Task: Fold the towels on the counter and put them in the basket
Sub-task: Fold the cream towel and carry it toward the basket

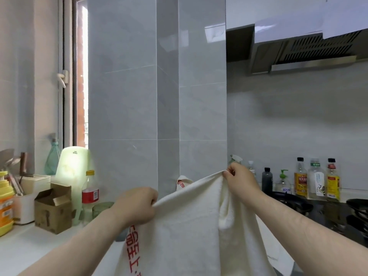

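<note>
A white towel [185, 226] with red printed characters along one side hangs in the air in front of me, above the counter. My left hand [137, 206] grips its upper edge at the left. My right hand [240, 181] pinches the upper edge higher up at the right. The cloth droops between and below the two hands and runs out of the frame at the bottom. A small flap with red print sticks up behind the top edge. No basket is in view.
On the white counter [23, 248] at left stand a cardboard box [53, 211], a yellow bottle [6, 202], a red-labelled bottle [90, 193] and a pale green board [72, 166]. Sauce bottles [316, 180] line the wall right, behind a black stove [338, 216].
</note>
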`<state>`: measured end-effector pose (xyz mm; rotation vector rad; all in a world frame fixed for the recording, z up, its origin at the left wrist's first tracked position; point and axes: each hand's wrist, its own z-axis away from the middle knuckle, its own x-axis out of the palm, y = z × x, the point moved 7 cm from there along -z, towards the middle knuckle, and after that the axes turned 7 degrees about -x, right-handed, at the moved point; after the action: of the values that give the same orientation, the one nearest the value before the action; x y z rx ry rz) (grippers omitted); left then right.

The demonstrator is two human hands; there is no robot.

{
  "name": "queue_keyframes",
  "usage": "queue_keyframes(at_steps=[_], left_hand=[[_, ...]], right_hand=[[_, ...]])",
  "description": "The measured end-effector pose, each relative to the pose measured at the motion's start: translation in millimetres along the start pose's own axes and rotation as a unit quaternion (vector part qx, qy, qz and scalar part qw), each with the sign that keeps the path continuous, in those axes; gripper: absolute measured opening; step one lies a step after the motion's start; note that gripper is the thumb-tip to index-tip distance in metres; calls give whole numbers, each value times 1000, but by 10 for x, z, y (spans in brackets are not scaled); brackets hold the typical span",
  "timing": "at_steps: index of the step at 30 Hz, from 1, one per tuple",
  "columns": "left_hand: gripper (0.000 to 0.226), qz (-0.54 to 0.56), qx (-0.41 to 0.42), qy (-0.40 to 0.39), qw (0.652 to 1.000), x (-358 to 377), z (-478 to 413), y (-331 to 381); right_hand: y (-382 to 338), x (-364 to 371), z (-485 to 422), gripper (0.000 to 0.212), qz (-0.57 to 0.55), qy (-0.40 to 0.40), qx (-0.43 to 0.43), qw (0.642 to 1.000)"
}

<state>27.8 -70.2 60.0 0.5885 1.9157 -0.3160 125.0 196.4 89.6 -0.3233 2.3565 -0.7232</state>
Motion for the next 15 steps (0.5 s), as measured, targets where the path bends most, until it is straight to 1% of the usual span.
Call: queue_keyframes(at_steps=[1,3,6,9,11,15], left_hand=[[13,-11,11,29,999,18,-38,16],[16,-22,29,44,998,127,-100,28],[16,12,16,-2,1000,467,-122,-70],[15,-7,15,-44,999,843,-49,-243],[15,-4,-3,-65,998,999,7,-379],[25,99,-68,-76,990,1079,0,-576]], right_hand=[[51,33,-6,25,10,4,4,1000],[189,137,25,26,30,0,17,999],[479,393,161,26,54,-27,43,997],[795,660,336,25,87,-63,63,992],[951,792,430,25,101,-79,68,989],[1107,908,475,21,118,-87,80,986]])
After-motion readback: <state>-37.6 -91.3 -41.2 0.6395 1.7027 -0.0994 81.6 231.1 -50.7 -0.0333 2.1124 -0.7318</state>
